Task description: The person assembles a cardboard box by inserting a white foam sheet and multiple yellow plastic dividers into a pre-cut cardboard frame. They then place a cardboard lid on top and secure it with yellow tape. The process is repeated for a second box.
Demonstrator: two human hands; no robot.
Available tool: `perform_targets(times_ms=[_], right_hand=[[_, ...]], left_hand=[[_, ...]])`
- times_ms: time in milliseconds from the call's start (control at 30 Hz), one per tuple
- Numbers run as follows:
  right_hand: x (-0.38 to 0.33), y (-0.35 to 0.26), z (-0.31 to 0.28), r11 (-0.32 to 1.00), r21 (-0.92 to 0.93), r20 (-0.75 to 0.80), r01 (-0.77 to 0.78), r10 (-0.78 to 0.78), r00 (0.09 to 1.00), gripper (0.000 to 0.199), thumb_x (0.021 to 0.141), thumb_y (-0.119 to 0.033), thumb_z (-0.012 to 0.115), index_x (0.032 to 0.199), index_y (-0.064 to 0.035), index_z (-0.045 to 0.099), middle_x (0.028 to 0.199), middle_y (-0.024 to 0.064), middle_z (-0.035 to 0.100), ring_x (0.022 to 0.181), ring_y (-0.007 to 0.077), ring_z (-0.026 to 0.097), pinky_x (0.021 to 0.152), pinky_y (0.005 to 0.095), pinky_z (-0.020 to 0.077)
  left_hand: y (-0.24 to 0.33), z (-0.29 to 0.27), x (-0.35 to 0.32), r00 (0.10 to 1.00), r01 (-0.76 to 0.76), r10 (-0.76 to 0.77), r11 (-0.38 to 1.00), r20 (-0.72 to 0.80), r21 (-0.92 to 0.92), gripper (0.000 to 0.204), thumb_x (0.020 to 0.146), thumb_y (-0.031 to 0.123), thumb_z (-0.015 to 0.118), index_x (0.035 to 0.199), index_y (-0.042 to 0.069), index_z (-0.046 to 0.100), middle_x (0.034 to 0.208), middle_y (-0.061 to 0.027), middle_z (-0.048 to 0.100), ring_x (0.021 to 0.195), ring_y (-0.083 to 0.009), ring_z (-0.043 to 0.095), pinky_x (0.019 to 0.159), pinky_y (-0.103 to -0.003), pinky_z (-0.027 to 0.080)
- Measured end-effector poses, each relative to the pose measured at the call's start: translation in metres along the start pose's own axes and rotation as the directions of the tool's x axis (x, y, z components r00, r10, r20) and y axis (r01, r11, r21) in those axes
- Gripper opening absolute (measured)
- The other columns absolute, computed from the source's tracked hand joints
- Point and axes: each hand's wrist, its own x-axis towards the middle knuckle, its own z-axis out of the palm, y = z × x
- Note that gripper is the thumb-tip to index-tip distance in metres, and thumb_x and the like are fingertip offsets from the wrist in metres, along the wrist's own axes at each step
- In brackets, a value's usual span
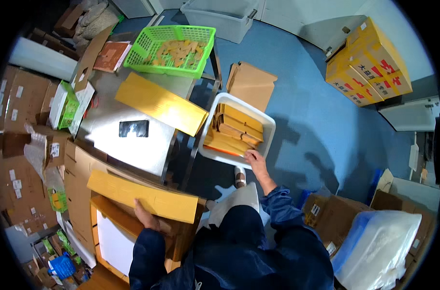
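At the far left, well apart from either grip, flattened brown cardboard boxes (17,96) are stacked. Nearer in, the left hand (145,216) is laid on the near edge of a long flat yellow-brown paper envelope (142,195), which lies across an open cardboard carton (118,227); the fingers are hidden under the envelope's edge, so it cannot be told whether this grip is clamped or merely resting. Beyond that grip, a steel surface (147,145) is seen, with a second long yellow envelope (159,102) lying on it and a green plastic basket of small tan pieces (174,48) farther off. To the right, the right hand (255,161) is placed on the near rim of a white plastic tub (268,128) holding stacked yellow-brown envelopes (237,129); the fingers appear apart, touching the rim and stack edge. The step in hand is judged to be picking an envelope from the tub. A closing grip on one envelope would be called for next.
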Motion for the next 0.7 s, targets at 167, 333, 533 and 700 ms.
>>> perform_targets(times_ms=[167, 333, 533, 700], right_hand=[[0.132, 0.04, -0.002, 0.853, 0.432, -0.014, -0.292, 0.33, 0.944, 0.025, 0.09, -0.007, 0.054, 0.112, 0.0045, 0.054, 0.097, 0.0136, 0.059, 0.082, 0.0206, 0.061, 0.071, 0.0285, 0.0521], [0.233, 0.157, -0.005, 0.518, 0.731, -0.008, -0.444, 0.658, 0.753, 0.01, 0.092, -0.004, 0.048, 0.096, 0.0035, 0.053, 0.085, 0.0127, 0.054, 0.074, 0.0246, 0.06, 0.075, 0.0319, 0.0549], [0.25, 0.175, 0.052, 0.423, 0.746, 0.059, -0.515, 0.727, 0.684, 0.027, 0.094, -0.011, 0.047, 0.114, 0.0077, 0.042, 0.115, 0.0204, 0.046, 0.107, 0.0321, 0.052, 0.093, 0.0384, 0.0497], [0.288, 0.227, 0.061, 0.359, 0.804, 0.127, -0.474, 0.676, 0.726, 0.051, 0.095, -0.02, 0.047, 0.132, 0.0083, 0.028, 0.138, 0.0266, 0.029, 0.127, 0.0383, 0.035, 0.105, 0.0427, 0.039]], left_hand=[[-0.011, -0.045, 0.018, 0.99, 0.111, -0.114, 0.993, -0.084, -0.043, 0.047, 0.094, 0.039, 0.049, 0.126, 0.005, 0.046, 0.119, -0.0074, 0.053, 0.108, -0.0221, 0.055, 0.092, -0.034, 0.045], [0.024, 0.01, -0.002, 0.943, 0.217, -0.186, 0.972, -0.275, 0.086, 0.055, 0.095, 0.04, 0.046, 0.136, 0.005, 0.038, 0.135, -0.0065, 0.044, 0.12, -0.0198, 0.047, 0.101, -0.033, 0.038], [0.03, 0.036, -0.021, 0.87, 0.128, 0.002, 0.964, -0.492, 0.232, 0.064, 0.097, 0.037, 0.04, 0.146, 0.002, 0.017, 0.153, -0.0097, 0.017, 0.141, -0.0175, 0.017, 0.114, -0.03, 0.017], [0.025, 0.066, -0.01, 0.783, 0.118, 0.09, 0.95, -0.615, 0.289, 0.059, 0.098, 0.037, 0.041, 0.143, 0.0, 0.028, 0.15, -0.0104, 0.026, 0.14, -0.0182, 0.021, 0.114, -0.028, 0.017]])
